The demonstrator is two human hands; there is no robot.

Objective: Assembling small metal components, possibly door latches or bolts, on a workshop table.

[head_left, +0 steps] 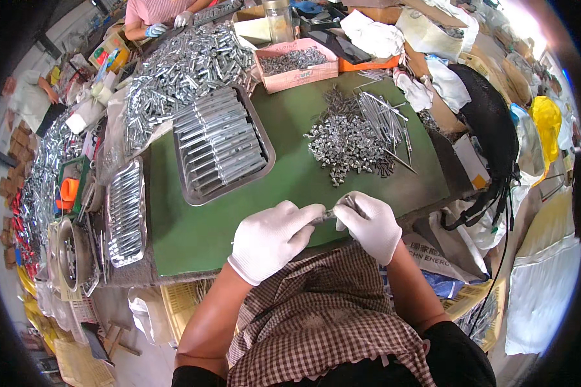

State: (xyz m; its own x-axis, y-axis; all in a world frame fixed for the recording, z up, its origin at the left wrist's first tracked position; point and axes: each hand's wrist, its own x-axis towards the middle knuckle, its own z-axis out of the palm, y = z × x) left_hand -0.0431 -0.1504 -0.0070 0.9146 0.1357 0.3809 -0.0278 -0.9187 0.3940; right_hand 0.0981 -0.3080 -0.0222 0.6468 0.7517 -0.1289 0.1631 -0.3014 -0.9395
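Both my hands wear white gloves and meet over the front edge of the green work surface (168,242). Closed around a silver metal tube (323,218) is my left hand (271,238); a thin tip shows past its left side. My right hand (371,227) pinches the tube's other end, and the fingers hide what else is there. Ahead lie a heap of small silver metal pieces (345,143), long thin metal rods (384,122) and dark small screws (337,103). To the left, a metal tray (268,157) holds rows of rods with sleeves (223,145).
A second tray of rods (126,213) stands at the left. Behind are a big heap of metal tubes (181,74) and a pink box of small parts (301,78). A black bag (487,122) is at the right. Another person's gloved hands (168,26) work at the far side.
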